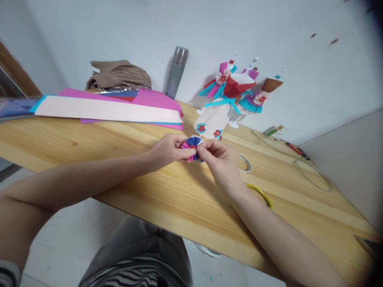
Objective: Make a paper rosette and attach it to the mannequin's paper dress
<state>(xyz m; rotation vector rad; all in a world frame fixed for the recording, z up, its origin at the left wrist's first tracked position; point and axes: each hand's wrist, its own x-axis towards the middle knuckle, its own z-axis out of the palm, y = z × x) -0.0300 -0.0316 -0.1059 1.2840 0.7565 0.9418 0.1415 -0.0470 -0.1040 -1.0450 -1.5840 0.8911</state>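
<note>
Between my two hands, just above the table, is a small round pleated paper rosette point(193, 142) in blue and pink with a red centre. My left hand point(169, 150) grips its left side, thumb across the front and fingers behind. My right hand point(220, 159) is closed in a pinch, thumb and forefinger at the rosette's right side near the centre. Whether a small piece sits in that pinch is hidden by the fingertips. Just behind the hands stands a paper dress figure point(214, 117) with a pale skirt, turquoise sash and red flowers.
Coloured paper sheets point(107, 108) lie at the left, near a brown cloth bundle point(119, 74). A grey bottle point(176, 73) stands by the wall. More paper decorations point(260, 97) stand behind. Rightward lie a tape roll point(245, 163), a yellow ring-shaped object point(260, 193) and a cable point(314, 181).
</note>
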